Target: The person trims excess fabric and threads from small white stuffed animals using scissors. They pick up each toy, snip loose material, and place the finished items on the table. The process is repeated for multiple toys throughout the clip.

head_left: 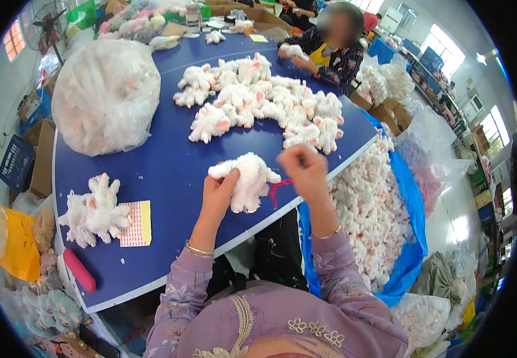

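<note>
In front of me, my left hand (218, 188) is closed on a white plush toy (248, 179), a small fluffy body with stubby limbs, lifted over the table's near edge. A tangle of magenta thread (275, 192) hangs at the toy's right side. Just right of it is my right hand (306, 170), raised with its fingers curled together and partly blurred. Whatever it pinches is too small to make out. Beyond both hands lies a pile of similar white plush toys (240, 101), some with pink ears.
On the blue table (169, 197), a few plush toys (97, 209) lie beside a printed card (136, 224) and a pink oblong case (79, 270). A full plastic bag (106, 95) stands at far left. A blue sack (413, 227) of plush toys sits right. A co-worker (330, 51) sits across.
</note>
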A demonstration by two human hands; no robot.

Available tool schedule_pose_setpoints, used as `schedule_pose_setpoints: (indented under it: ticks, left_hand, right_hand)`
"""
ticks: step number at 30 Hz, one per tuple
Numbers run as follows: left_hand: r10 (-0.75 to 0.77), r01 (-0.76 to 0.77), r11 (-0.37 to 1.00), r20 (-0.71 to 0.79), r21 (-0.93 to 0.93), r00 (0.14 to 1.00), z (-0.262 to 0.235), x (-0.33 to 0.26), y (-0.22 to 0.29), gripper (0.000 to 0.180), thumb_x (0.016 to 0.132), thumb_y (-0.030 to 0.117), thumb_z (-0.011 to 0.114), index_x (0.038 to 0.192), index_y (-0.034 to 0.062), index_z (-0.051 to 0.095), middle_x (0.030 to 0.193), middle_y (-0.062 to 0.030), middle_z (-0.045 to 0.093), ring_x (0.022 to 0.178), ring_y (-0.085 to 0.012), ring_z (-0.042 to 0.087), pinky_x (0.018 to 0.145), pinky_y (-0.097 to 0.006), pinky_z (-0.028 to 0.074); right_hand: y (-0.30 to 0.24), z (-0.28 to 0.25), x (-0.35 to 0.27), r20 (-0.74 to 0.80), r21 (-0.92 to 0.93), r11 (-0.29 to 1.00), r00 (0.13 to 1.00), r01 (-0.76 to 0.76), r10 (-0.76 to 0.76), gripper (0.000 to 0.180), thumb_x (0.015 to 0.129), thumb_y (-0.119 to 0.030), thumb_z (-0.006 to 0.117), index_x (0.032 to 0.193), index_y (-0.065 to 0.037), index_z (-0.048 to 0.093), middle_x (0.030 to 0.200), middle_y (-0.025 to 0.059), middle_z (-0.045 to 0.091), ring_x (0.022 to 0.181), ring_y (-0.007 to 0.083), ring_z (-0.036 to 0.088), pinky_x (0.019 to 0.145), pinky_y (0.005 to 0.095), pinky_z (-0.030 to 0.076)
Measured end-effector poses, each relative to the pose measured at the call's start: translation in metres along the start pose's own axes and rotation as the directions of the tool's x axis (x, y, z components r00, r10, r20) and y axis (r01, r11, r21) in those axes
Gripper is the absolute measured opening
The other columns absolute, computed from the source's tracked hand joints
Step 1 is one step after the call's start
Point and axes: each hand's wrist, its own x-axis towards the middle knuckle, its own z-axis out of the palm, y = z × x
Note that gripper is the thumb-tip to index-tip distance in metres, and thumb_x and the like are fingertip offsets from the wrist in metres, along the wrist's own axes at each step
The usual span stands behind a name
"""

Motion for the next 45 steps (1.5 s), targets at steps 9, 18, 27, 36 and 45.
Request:
schedule_pose_setpoints:
  ticks: [9, 18, 27, 36, 45]
  left_hand:
    - [-0.108, 0.245, 0.856, 0.306, -0.455, 0.946, 0.005, -0.001, 0.011, 0.042, 0.099, 0.032, 0.039, 0.121, -0.0009, 0.053, 0.109, -0.0139, 0.063, 0.088, -0.0245, 0.066, 0.075, -0.035, 0.056]
    - [-0.394, 0.413, 0.910, 0.387, 0.037, 0.833, -0.015, -0.001, -0.019, 0.038, 0.097, 0.031, 0.043, 0.119, 0.0021, 0.054, 0.098, -0.0131, 0.064, 0.080, -0.0238, 0.066, 0.063, -0.032, 0.055]
    - [-0.268, 0.262, 0.963, 0.288, 0.060, 0.920, -0.030, -0.018, 0.012, 0.050, 0.094, 0.041, 0.048, 0.124, 0.0007, 0.051, 0.110, -0.0094, 0.063, 0.095, -0.0192, 0.064, 0.073, -0.031, 0.053]
    - [-0.242, 0.181, 0.942, 0.195, 0.283, 0.951, -0.037, -0.027, 0.031, 0.039, 0.082, 0.011, 0.067, 0.117, -0.0008, 0.054, 0.102, -0.0076, 0.063, 0.088, -0.0162, 0.064, 0.073, -0.030, 0.052]
    - [-0.195, 0.188, 0.973, 0.043, 0.134, 0.980, -0.050, -0.009, 0.004, 0.035, 0.089, 0.020, 0.061, 0.117, -0.0006, 0.054, 0.104, -0.0080, 0.062, 0.091, -0.0157, 0.062, 0.077, -0.030, 0.051]
  right_hand:
    - [0.024, -0.038, -0.002, 0.193, -0.015, 0.949, 0.930, -0.315, 0.312, 0.059, 0.079, -0.002, 0.068, 0.134, -0.005, 0.046, 0.119, 0.0067, 0.059, 0.071, 0.0044, 0.054, 0.063, 0.0158, 0.042]
    - [0.011, 0.019, -0.024, 0.402, 0.083, 0.959, 0.890, -0.270, 0.216, 0.028, 0.080, -0.003, 0.066, 0.107, 0.000, 0.062, 0.089, -0.0014, 0.062, 0.066, 0.0014, 0.048, 0.060, 0.0175, 0.041]
    - [0.013, 0.047, -0.004, 0.079, -0.131, 0.986, 0.991, -0.100, 0.111, 0.027, 0.082, -0.023, 0.069, 0.084, 0.003, 0.059, 0.066, 0.0055, 0.056, 0.061, 0.0093, 0.048, 0.055, 0.0286, 0.040]
    - [0.032, 0.096, 0.012, 0.359, 0.012, 0.964, 0.901, -0.264, 0.243, 0.028, 0.088, -0.025, 0.063, 0.082, 0.002, 0.063, 0.069, 0.0063, 0.061, 0.063, 0.0108, 0.052, 0.058, 0.0297, 0.042]
    - [0.069, 0.107, 0.029, 0.511, 0.195, 0.805, 0.759, -0.560, 0.404, 0.029, 0.088, -0.028, 0.064, 0.083, 0.001, 0.065, 0.075, 0.0038, 0.063, 0.067, 0.0098, 0.055, 0.061, 0.0278, 0.045]
